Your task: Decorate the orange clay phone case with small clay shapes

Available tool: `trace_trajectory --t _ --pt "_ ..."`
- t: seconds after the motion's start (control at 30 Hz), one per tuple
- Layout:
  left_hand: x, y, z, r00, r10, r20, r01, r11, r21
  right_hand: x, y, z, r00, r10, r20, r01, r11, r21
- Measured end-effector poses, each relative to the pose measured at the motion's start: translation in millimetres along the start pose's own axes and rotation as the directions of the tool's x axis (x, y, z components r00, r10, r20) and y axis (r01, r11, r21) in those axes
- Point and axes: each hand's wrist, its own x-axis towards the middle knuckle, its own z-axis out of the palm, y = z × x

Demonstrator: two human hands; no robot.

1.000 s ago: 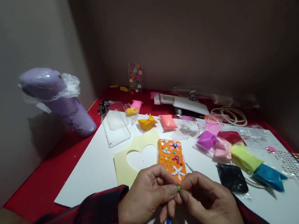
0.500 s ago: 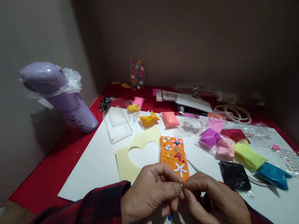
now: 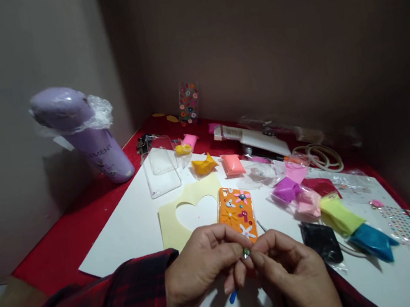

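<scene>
My left hand and my right hand meet over the near part of the white sheet, fingertips pinched together. Between them is a tiny shiny greenish gem, too small to make out fully. Just beyond my fingers lies an orange phone case decorated with clay flowers and small figures, its near end partly covered by my hands. A thin metal tip shows beside the case, the rest hidden behind my right hand. Below my left fingers, a blue piece rests on the sheet.
Yellow paper with a heart cut-out lies left of the case, clear phone cases behind it. Clay packets, a black packet and a gem sheet are on the right. A purple bottle stands left.
My right fingertips have shifted slightly, and the shiny gem between my hands now shows more. The orange case and other items stay where they were.
</scene>
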Motion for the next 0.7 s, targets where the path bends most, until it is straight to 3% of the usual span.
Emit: trace_trajectory --t 0.13,0.23,0.37,0.53,0.7 --pt "0.1 -1.7 -0.4 0.998 0.05 -0.031 -0.05 0.999 0.015 -1.2 -2.9 2.9 1.0 -0.001 -0.023 0.001 1.0 -0.007" --pt "0.2 -2.0 0.4 0.997 0.043 -0.064 -0.043 0.999 0.004 -1.9 -6.4 6.1 0.996 0.079 -0.047 -0.074 0.993 0.093" --pt "0.7 -2.2 -0.3 0.998 0.023 -0.05 -0.024 1.0 -0.014 0.9 -3.9 7.1 0.979 0.191 0.066 -0.202 0.945 0.258" --pt "0.5 -2.1 -1.3 0.999 0.028 -0.031 -0.028 1.0 -0.004 4.0 11.5 5.9 0.972 0.151 0.18 -0.218 0.867 0.448" --pt "-0.4 -0.7 0.2 0.999 0.03 -0.035 -0.032 0.999 -0.044 4.2 14.3 7.2 0.973 0.13 0.192 -0.206 0.864 0.459"
